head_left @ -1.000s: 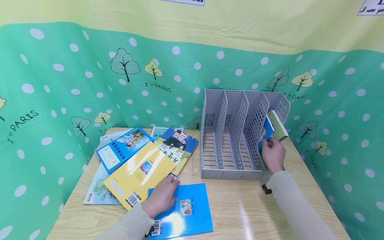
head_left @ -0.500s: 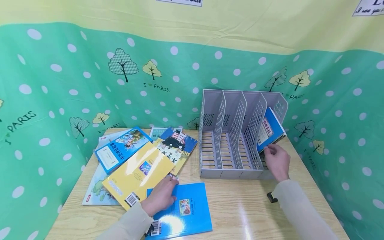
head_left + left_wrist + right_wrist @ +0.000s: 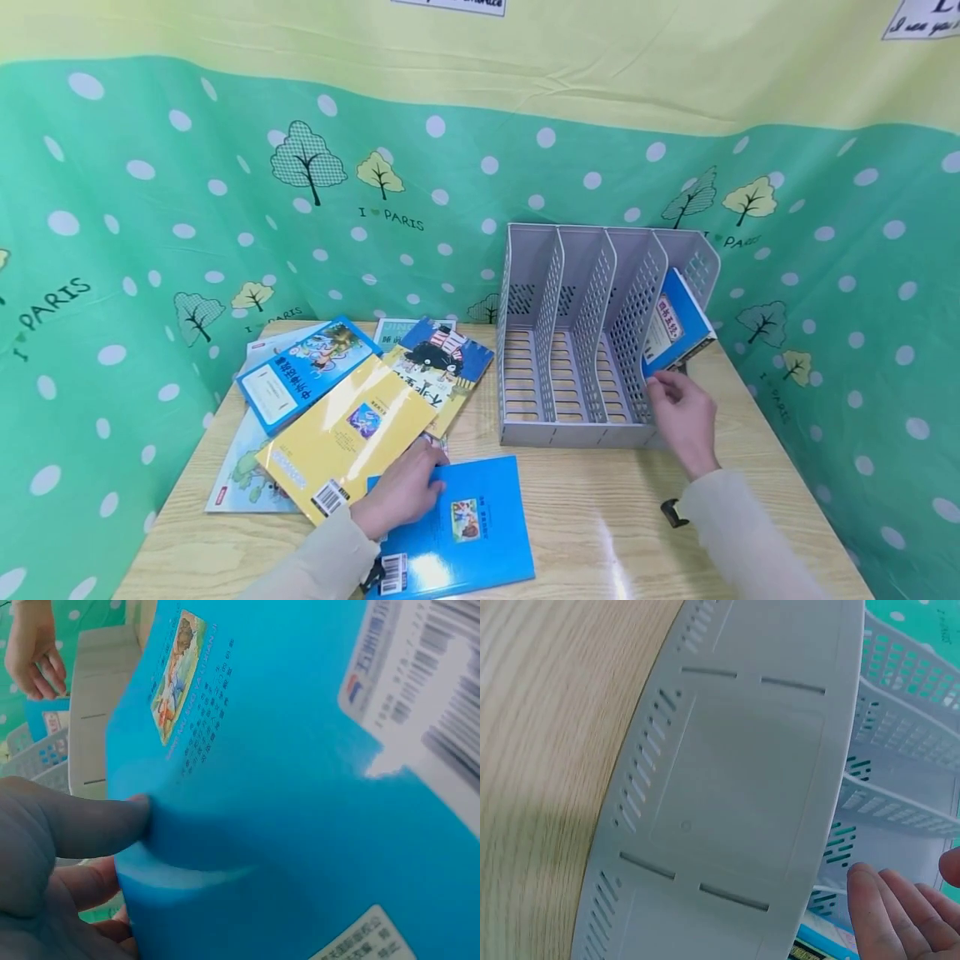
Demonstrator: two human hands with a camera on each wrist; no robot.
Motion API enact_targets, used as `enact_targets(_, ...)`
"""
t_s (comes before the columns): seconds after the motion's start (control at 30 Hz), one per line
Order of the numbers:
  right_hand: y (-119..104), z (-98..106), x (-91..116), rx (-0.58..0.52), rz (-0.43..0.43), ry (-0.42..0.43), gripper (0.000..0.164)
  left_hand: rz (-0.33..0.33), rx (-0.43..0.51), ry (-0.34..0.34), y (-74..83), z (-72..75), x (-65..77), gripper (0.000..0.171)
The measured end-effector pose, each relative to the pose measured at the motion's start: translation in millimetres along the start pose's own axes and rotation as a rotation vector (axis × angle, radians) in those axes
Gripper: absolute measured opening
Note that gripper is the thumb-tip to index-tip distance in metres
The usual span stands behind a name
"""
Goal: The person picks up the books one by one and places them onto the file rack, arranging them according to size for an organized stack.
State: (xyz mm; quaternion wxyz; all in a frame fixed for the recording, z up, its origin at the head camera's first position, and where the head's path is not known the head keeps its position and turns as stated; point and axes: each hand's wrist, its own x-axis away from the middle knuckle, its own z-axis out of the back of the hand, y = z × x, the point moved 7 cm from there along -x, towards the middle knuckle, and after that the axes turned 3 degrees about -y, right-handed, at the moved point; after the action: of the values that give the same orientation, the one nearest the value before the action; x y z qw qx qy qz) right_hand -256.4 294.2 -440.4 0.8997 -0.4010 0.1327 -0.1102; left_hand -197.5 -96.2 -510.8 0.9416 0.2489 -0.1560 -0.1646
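My left hand (image 3: 401, 496) pinches the left edge of a blue book (image 3: 491, 550), thumb on its cover and fingers beneath, as the left wrist view shows. A small picture and a barcode are on that cover. Across the table, a blue book with a white title panel (image 3: 671, 325) leans back in the rightmost slot of the grey file rack (image 3: 577, 435). Just below that book's lower corner is my right hand (image 3: 684, 421), holding nothing. Its fingers (image 3: 900, 922) extend beside the rack's front in the right wrist view.
Left on the wooden table (image 3: 600, 517) lies an overlapping pile: a yellow book (image 3: 333, 442), a blue-bordered book (image 3: 307, 367) and a book with a black cartoon figure (image 3: 450, 367), among others. Dividers split the rack into several slots. A green dotted curtain (image 3: 450, 167) hangs behind.
The right hand has pushed the blue book over to the right, hiding the pale green one, let it go and drawn back toward the front. Near the left hand, its blue book shifts slightly.
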Motion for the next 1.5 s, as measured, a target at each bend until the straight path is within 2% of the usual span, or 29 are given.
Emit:
enact_targets(0.27, -4.0, -6.2, 8.8, -0.028, 0.023, -0.027, 0.038, -0.041, 0.072, 0.012, 4.8, 5.3, 4.7, 0.015)
enact_targets(0.43, -6.4, -9.6, 13.4, -0.05, 0.051, -0.045, 0.039, -0.067, 0.108, 0.025, 10.3, 10.9, 8.1, 0.011)
enact_targets(0.7, -9.1, -11.1, 17.3, -0.067, 0.072, -0.045, 0.037, -0.106, 0.263, 0.031, 20.0, 21.0, 15.7, 0.008)
enact_targets(1.0, -15.9, -14.4, 24.6, -0.086, 0.087, -0.071, 0.037, -0.16, 0.416, 0.13, 25.6, 31.0, 18.0, 0.008)
enact_targets(1.2, -24.3, -16.5, 30.1, -0.158, 0.136, -0.084, 0.033, -0.19, 0.541, 0.198, 30.5, 40.0, 20.4, 0.009)
enact_targets(1.37, -38.3, -16.8, 37.8, -0.219, 0.177, -0.107, 0.032, -0.169, 0.633, 0.23, 33.9, 47.3, 22.1, 0.012)
enact_targets(1.5, -50.4, -18.3, 42.5, -0.331, 0.193, -0.163, 0.034, -0.123, 0.689, 0.27, 35.3, 53.7, 22.4, 0.014)
